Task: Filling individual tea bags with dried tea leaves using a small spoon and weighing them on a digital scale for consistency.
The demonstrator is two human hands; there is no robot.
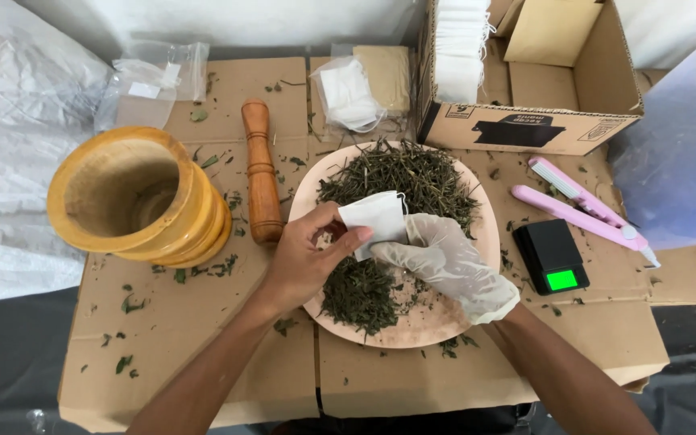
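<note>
While both hands pinch it, papery white sachet (376,216) seems empty

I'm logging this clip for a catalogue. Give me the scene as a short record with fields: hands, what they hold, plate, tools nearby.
left hand: bare, pinching the small white bag
right hand: in a thin clear glove, at the same bag
plate: pink, round, heaped with dried green herb
left of the plate: wooden pestle, wooden mortar
right of the plate: black pocket scale, pink heat sealer
behind: cardboard box
</note>
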